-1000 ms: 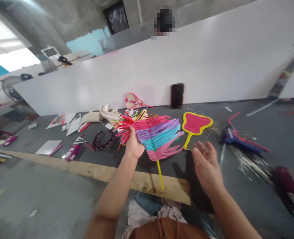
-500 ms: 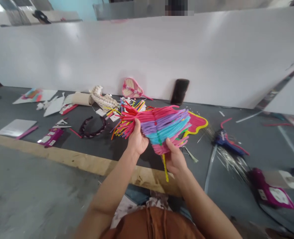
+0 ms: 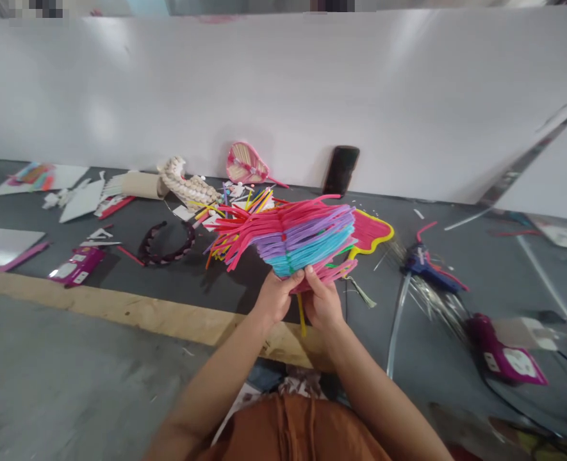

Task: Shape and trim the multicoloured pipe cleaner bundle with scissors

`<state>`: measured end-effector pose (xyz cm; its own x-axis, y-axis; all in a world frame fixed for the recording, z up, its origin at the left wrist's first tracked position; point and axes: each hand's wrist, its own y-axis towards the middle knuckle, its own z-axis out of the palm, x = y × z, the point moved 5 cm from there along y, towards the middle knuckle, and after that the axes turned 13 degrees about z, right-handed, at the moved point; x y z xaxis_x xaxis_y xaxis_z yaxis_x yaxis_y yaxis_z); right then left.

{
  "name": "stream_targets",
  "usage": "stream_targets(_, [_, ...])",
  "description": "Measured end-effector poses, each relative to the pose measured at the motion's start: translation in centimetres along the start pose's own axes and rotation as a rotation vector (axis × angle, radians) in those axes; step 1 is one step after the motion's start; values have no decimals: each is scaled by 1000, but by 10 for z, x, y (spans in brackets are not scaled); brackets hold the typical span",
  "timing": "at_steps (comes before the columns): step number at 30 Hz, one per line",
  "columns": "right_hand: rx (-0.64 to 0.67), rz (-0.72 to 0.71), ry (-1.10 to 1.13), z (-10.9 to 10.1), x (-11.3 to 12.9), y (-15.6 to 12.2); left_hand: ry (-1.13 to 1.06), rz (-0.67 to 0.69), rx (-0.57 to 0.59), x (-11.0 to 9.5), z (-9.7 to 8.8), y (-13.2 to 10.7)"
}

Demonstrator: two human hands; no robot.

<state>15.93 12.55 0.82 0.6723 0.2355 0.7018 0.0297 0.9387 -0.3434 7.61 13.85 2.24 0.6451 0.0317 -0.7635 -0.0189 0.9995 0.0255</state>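
A fan-like bundle of pipe cleaners (image 3: 305, 237), banded in red, purple, blue and pink, is held up over the table between my hands. My left hand (image 3: 277, 296) grips its lower edge, thumb on top. My right hand (image 3: 322, 298) closes on the same edge just beside it, and the two thumbs nearly meet. Below the bundle a yellow stem (image 3: 302, 317) sticks out between the hands. Behind its right end lies a pink shape with a yellow border (image 3: 374, 232). Loose coloured pipe cleaners (image 3: 259, 202) lie behind its left end.
A phone (image 3: 341, 169) and a pink leaf-shaped piece (image 3: 245, 163) lean on the white partition (image 3: 283, 96). A dark braided headband (image 3: 168, 259) and a purple pack (image 3: 82, 266) lie left. On the right are a blue glue gun (image 3: 430, 269) and a magenta box (image 3: 507, 355).
My left hand has moved from the bundle's left side down to its lower edge, close beside my right hand. The camera view has shifted slightly, and the bundle stays held up.
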Motion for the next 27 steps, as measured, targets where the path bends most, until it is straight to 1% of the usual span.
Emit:
stream_targets(5, [-68,23,-141,-13,1,3,-22,-30,-35,-10,-5,0])
stream_targets(7, [-69,30,-170,-14,1,4,-27,-50,-36,-14,-7,-2])
stream_targets(10, [-49,48,-178,-10,2,4,-11,-94,0,-18,-9,-4])
stream_targets(14, [-7,73,-231,-10,8,0,71,-155,6,-17,-16,-8])
stream_targets(18, [29,86,-339,-16,17,-6,89,-118,-3,-18,-21,-7])
stream_targets(22, [25,26,-366,-16,24,-9,114,-121,9,-15,-22,-8])
stream_targets(27, [3,-8,-359,-13,24,-6,156,-150,-32,-11,-26,-13])
